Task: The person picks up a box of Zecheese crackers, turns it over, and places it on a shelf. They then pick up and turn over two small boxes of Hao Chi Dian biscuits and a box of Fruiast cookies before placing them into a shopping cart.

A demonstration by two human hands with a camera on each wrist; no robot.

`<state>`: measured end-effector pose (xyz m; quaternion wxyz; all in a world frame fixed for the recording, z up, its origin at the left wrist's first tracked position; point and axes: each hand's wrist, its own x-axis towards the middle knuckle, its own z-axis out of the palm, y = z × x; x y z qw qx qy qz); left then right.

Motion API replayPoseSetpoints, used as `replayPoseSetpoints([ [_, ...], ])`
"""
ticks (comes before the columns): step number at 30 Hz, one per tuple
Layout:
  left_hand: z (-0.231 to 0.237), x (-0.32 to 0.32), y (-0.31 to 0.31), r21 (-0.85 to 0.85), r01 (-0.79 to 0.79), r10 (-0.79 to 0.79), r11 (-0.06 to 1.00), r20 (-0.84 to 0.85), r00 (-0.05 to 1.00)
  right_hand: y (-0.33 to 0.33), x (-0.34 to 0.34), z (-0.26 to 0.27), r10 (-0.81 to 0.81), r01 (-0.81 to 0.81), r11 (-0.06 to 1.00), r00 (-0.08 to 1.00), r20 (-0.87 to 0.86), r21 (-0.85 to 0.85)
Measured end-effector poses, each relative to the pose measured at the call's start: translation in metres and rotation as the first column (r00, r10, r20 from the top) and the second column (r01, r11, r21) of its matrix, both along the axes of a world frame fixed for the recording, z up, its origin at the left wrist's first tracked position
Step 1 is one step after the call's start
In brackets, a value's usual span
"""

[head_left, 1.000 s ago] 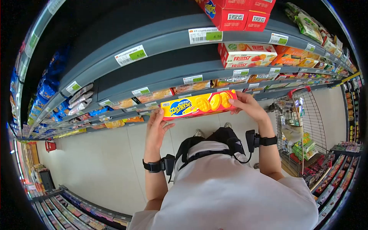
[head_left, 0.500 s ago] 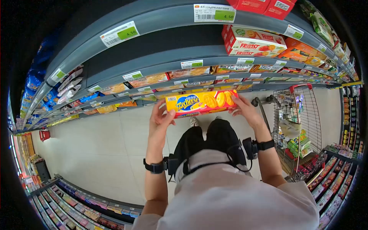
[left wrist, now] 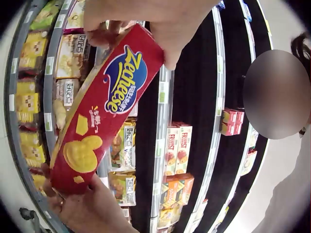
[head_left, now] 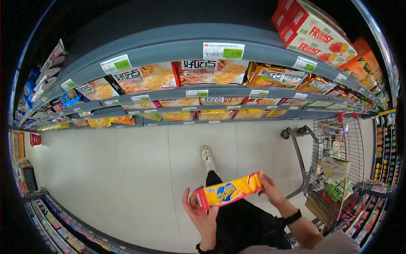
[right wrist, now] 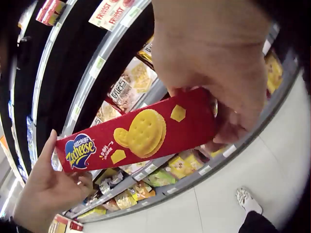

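Note:
A long red and yellow Zecheese cracker box [head_left: 228, 191] is held between both hands in front of the person's dark trousers. My left hand [head_left: 204, 216] grips the end beside the blue logo, with the thumb along the near edge. At the opposite end, the right hand [head_left: 272, 194] pinches the box near the printed crackers. One red side of the cracker box [left wrist: 104, 114] faces the left wrist camera, the left hand [left wrist: 150, 22] at its top and the right hand [left wrist: 87, 208] at its bottom. The box slants, its right end farther from the body.
Shelves with several Fruiast boxes [head_left: 319, 39] and biscuit packs [head_left: 213, 73] curve across the far side. A shopping cart [head_left: 344, 156] holding goods stands at the right, its grey frame near the right hand. Pale tiled floor [head_left: 127, 169] lies between the shelves and another rack [head_left: 72, 228] behind.
The box and both hands have come down and nearer the body, and the box has turned aslant. The head view has shifted to lower shelf rows, and one foot now shows ahead.

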<state>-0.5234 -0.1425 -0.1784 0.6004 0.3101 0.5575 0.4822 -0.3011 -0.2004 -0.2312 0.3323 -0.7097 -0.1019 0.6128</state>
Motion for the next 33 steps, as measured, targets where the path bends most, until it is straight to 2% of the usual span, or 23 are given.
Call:
replayPoseSetpoints([
  [2, -0.015, 0.007, -0.012, 0.034, -0.078, 0.078, 0.996, 0.009, 0.997, -0.016, -0.008, -0.028, -0.033, 0.033, 0.999, 0.999, -0.004, 0.007],
  [4, -0.020, 0.013, -0.012, 0.023, -0.083, 0.083, 0.996, 0.020, 0.996, -0.021, -0.011, -0.045, -0.067, 0.067, 0.998, 0.998, -0.005, 0.016],
  [6, -0.018, 0.018, -0.006, 0.057, -0.083, 0.079, 0.995, 0.078, 0.994, -0.015, -0.019, -0.047, -0.202, 0.207, 0.978, 0.966, -0.161, 0.015],
  [10, -0.009, 0.025, 0.001, 0.124, -0.070, 0.053, 0.990, 0.135, 0.989, -0.002, -0.022, -0.041, -0.213, 0.238, 0.968, 0.945, -0.250, 0.074],
  [13, 0.000, 0.031, 0.005, 0.173, -0.039, 0.021, 0.984, 0.103, 0.994, 0.009, -0.022, -0.031, -0.197, 0.231, 0.970, 0.931, -0.306, 0.077],
  [14, 0.005, 0.036, 0.009, 0.231, -0.001, -0.013, 0.973, 0.058, 0.998, 0.010, -0.019, -0.034, -0.142, 0.196, 0.972, 0.930, -0.339, 0.130],
  [15, 0.015, 0.038, 0.005, 0.254, 0.044, -0.047, 0.966, 0.004, 0.999, 0.002, -0.017, -0.032, -0.100, 0.167, 0.974, 0.922, -0.375, 0.151],
  [16, 0.026, 0.041, 0.005, 0.262, 0.042, -0.059, 0.964, 0.058, 0.997, 0.007, -0.019, -0.015, -0.083, 0.146, 0.976, 0.935, -0.344, 0.163],
  [17, 0.043, 0.043, 0.005, 0.287, 0.064, -0.097, 0.956, 0.103, 0.990, 0.009, -0.018, 0.001, -0.135, 0.190, 0.976, 0.910, -0.392, 0.107],
  [18, 0.058, 0.045, 0.006, 0.270, 0.060, -0.090, 0.961, 0.101, 0.991, 0.014, -0.015, 0.024, -0.113, 0.164, 0.983, 0.896, -0.430, 0.083],
  [20, 0.093, 0.048, 0.005, 0.433, 0.181, -0.248, 0.883, 0.102, 0.963, 0.011, -0.012, 0.050, -0.156, 0.232, 0.970, 0.827, -0.540, 0.076],
  [21, 0.111, 0.050, 0.002, 0.446, 0.178, -0.249, 0.877, 0.106, 0.963, 0.009, -0.010, 0.061, -0.149, 0.232, 0.969, 0.831, -0.536, 0.090],
  [23, 0.144, 0.052, -0.008, 0.560, 0.294, -0.373, 0.775, 0.029, 0.927, 0.005, -0.010, 0.084, -0.200, 0.346, 0.935, 0.687, -0.699, 0.073],
  [24, 0.159, 0.051, -0.018, 0.574, 0.297, -0.381, 0.763, 0.028, 0.924, -0.001, -0.012, 0.106, -0.194, 0.353, 0.931, 0.689, -0.699, 0.090],
  [26, 0.187, 0.052, -0.028, 0.676, 0.443, -0.465, 0.590, -0.165, 0.870, -0.005, -0.012, 0.153, -0.103, 0.401, 0.902, 0.559, -0.822, 0.159],
  [27, 0.207, 0.051, -0.033, 0.698, 0.498, -0.459, 0.514, -0.267, 0.847, -0.012, -0.009, 0.170, -0.079, 0.475, 0.865, 0.449, -0.890, 0.163],
  [28, 0.219, 0.050, -0.039, 0.705, 0.501, -0.466, 0.502, -0.267, 0.843, -0.019, -0.004, 0.174, -0.075, 0.483, 0.858, 0.452, -0.889, 0.173],
  [30, 0.238, 0.048, -0.051, 0.700, 0.576, -0.498, 0.422, -0.352, 0.792, -0.029, 0.005, 0.170, 0.073, 0.596, 0.783, 0.196, -0.978, 0.178],
  [33, 0.260, 0.047, -0.061, 0.709, 0.598, -0.575, 0.374, -0.329, 0.749, -0.031, 0.010, 0.204, 0.072, 0.599, 0.776, 0.231, -0.970, 0.200],
])
